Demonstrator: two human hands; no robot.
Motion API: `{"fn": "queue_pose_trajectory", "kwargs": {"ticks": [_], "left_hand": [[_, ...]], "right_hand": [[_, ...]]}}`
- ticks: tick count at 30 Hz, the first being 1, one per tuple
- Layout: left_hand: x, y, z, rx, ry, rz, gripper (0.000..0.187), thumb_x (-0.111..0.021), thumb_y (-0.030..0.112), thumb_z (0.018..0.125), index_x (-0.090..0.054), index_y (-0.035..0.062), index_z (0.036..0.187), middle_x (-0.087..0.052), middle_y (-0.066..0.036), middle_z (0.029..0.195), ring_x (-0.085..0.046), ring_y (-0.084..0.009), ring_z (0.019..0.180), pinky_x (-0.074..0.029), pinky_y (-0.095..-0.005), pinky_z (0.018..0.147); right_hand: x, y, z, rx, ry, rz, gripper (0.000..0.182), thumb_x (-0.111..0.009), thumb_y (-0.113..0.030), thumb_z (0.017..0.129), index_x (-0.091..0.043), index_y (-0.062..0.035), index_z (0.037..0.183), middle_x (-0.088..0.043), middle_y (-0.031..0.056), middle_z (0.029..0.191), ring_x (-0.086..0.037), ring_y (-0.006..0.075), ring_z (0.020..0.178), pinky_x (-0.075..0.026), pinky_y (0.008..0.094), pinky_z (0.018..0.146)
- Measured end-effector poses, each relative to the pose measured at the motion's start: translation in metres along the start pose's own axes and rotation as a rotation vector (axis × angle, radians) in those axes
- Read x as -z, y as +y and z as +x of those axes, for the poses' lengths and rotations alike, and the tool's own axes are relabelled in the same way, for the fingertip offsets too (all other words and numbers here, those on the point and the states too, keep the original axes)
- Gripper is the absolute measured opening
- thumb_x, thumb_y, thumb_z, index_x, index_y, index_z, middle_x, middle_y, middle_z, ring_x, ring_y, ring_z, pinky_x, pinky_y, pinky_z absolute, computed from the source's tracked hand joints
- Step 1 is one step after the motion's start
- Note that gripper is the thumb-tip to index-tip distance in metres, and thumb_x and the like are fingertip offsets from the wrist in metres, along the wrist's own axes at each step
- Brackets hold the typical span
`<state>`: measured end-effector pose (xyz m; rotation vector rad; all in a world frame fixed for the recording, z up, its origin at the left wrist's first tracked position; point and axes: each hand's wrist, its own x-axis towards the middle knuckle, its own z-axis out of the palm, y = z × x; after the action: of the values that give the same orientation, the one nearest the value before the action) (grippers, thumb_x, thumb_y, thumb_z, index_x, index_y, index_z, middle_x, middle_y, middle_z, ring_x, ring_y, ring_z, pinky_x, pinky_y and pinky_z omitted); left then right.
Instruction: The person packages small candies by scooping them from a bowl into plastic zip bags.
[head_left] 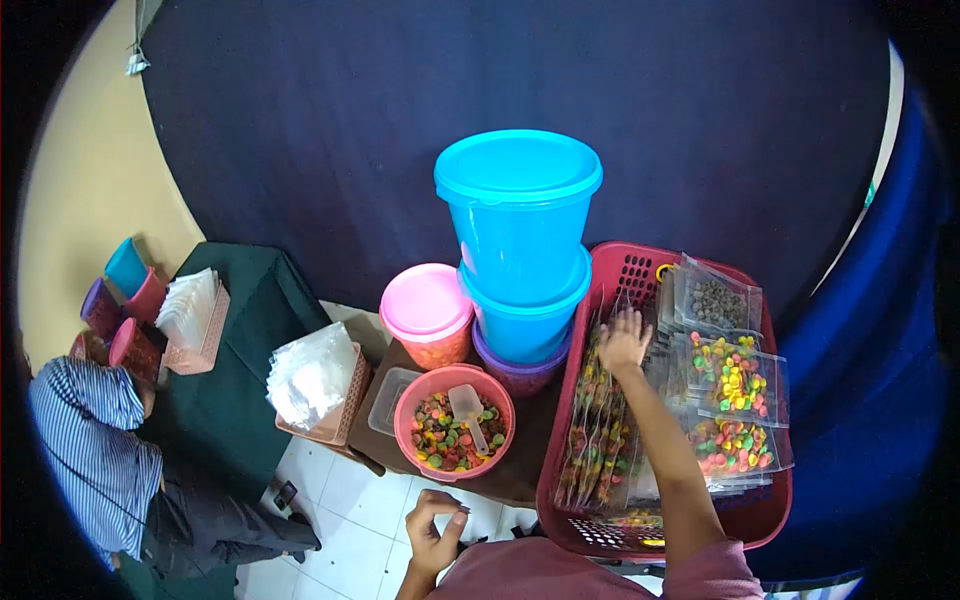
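My right hand (625, 342) reaches into a red plastic basket (777, 500), its fingers spread over the tops of clear packets (597, 420) that stand on edge in a row. Several flat packets of colourful candies (735, 378) lie along the basket's right side, and a packet of dark pieces (718, 303) rests above them. Low in front of my body, my left hand (436, 530) is closed with curled fingers, and nothing shows in it. Beyond that hand, a pink tub (403, 440) holds mixed colourful candies with a clear scoop (468, 412) lying on them.
Two stacked blue lidded tubs (520, 230) rise behind the candy tub, beside a pink-lidded tub (425, 310). Clear bags (312, 375) fill a small basket to the left. Farther left, a person in a striped top (95, 440) is near a green-covered table (240, 330).
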<state>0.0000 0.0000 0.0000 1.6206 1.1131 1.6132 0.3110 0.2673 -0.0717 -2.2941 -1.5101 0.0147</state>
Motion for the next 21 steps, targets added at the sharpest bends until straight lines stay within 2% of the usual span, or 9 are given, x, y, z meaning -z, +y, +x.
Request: {"fn": "queue_pose_trajectory", "kwargs": {"ticks": [2, 3, 5, 6, 9, 10, 12, 16, 21], "left_hand": [[-0.002, -0.006, 0.002, 0.009, -0.018, 0.001, 0.008, -0.059, 0.005, 0.070, -0.052, 0.0031, 0.071, -0.058, -0.009, 0.069, -0.053, -0.0204, 0.066, -0.041, -0.0300, 0.064], [0.010, 0.001, 0.002, 0.012, -0.045, 0.020, 0.008, -0.059, 0.005, 0.070, -0.052, 0.0031, 0.071, -0.058, -0.009, 0.069, -0.053, -0.0204, 0.066, -0.041, -0.0300, 0.064], [0.010, -0.003, 0.004, 0.002, -0.061, 0.028, 0.008, -0.059, 0.005, 0.069, -0.052, 0.0028, 0.071, -0.058, -0.009, 0.068, -0.053, -0.0199, 0.065, -0.041, -0.0297, 0.063], [0.009, -0.003, 0.004, -0.010, -0.067, 0.033, 0.008, -0.059, 0.005, 0.070, -0.052, 0.0027, 0.071, -0.058, -0.009, 0.068, -0.053, -0.0198, 0.066, -0.041, -0.0296, 0.063], [0.011, -0.001, 0.003, 0.031, -0.063, 0.045, 0.008, -0.059, 0.006, 0.070, -0.052, 0.0028, 0.071, -0.058, -0.009, 0.068, -0.053, -0.0198, 0.066, -0.041, -0.0296, 0.062], [0.010, -0.001, 0.004, 0.040, -0.055, 0.043, 0.008, -0.059, 0.006, 0.070, -0.052, 0.0026, 0.071, -0.057, -0.009, 0.068, -0.053, -0.0199, 0.066, -0.042, -0.0292, 0.063], [0.009, -0.001, 0.004, 0.061, -0.046, 0.048, 0.007, -0.059, 0.005, 0.070, -0.052, 0.0026, 0.071, -0.057, -0.009, 0.068, -0.053, -0.0198, 0.065, -0.041, -0.0289, 0.062], [0.003, -0.004, 0.002, 0.093, -0.033, 0.057, 0.005, -0.058, 0.003, 0.069, -0.052, 0.0022, 0.070, -0.057, -0.009, 0.068, -0.052, -0.0193, 0.065, -0.041, -0.0282, 0.061], [-0.008, -0.006, 0.000, 0.147, -0.057, 0.027, 0.005, -0.057, 0.001, 0.068, -0.052, 0.0019, 0.070, -0.057, -0.009, 0.068, -0.052, -0.0195, 0.066, -0.041, -0.0287, 0.062]], "right_hand": [[-0.006, -0.004, 0.000, 0.151, -0.027, -0.341, 0.060, -0.034, -0.043, 0.082, -0.029, -0.0003, 0.125, -0.029, 0.0124, 0.131, -0.018, 0.0281, 0.125, -0.015, 0.0443, 0.100], [-0.008, -0.013, -0.013, 0.129, -0.042, -0.321, 0.060, -0.034, -0.043, 0.082, -0.029, -0.0003, 0.125, -0.029, 0.0124, 0.131, -0.018, 0.0281, 0.125, -0.015, 0.0443, 0.100], [-0.001, -0.017, -0.008, 0.063, -0.101, -0.239, 0.052, -0.036, -0.035, 0.084, -0.033, 0.0004, 0.121, -0.041, 0.0134, 0.121, -0.026, 0.0284, 0.121, -0.022, 0.0411, 0.098], [0.002, -0.014, -0.005, 0.057, -0.098, -0.244, 0.052, -0.036, -0.035, 0.084, -0.033, 0.0004, 0.121, -0.041, 0.0134, 0.121, -0.026, 0.0284, 0.121, -0.022, 0.0411, 0.098], [0.001, -0.012, 0.001, -0.042, -0.083, -0.139, 0.034, -0.054, -0.009, 0.072, -0.046, 0.0000, 0.104, -0.051, 0.0189, 0.107, -0.052, 0.0292, 0.097, -0.046, 0.0343, 0.078], [0.000, -0.009, 0.005, -0.045, -0.089, -0.144, 0.034, -0.054, -0.009, 0.072, -0.046, 0.0000, 0.104, -0.051, 0.0189, 0.107, -0.052, 0.0292, 0.097, -0.046, 0.0343, 0.078], [0.000, -0.006, 0.012, -0.052, -0.290, -0.110, 0.025, -0.052, -0.007, 0.074, -0.052, 0.0001, 0.098, -0.055, 0.0186, 0.099, -0.057, 0.0291, 0.089, -0.048, 0.0358, 0.072], [0.007, -0.016, 0.011, -0.044, -0.277, -0.118, 0.018, -0.053, -0.006, 0.075, -0.057, -0.0006, 0.092, -0.057, 0.0156, 0.096, -0.057, 0.0274, 0.088, -0.050, 0.0346, 0.071], [-0.010, -0.007, 0.013, -0.027, -0.271, -0.119, 0.015, -0.049, -0.008, 0.078, -0.058, -0.0017, 0.088, -0.058, 0.0166, 0.093, -0.058, 0.0279, 0.087, -0.050, 0.0352, 0.069]]}}
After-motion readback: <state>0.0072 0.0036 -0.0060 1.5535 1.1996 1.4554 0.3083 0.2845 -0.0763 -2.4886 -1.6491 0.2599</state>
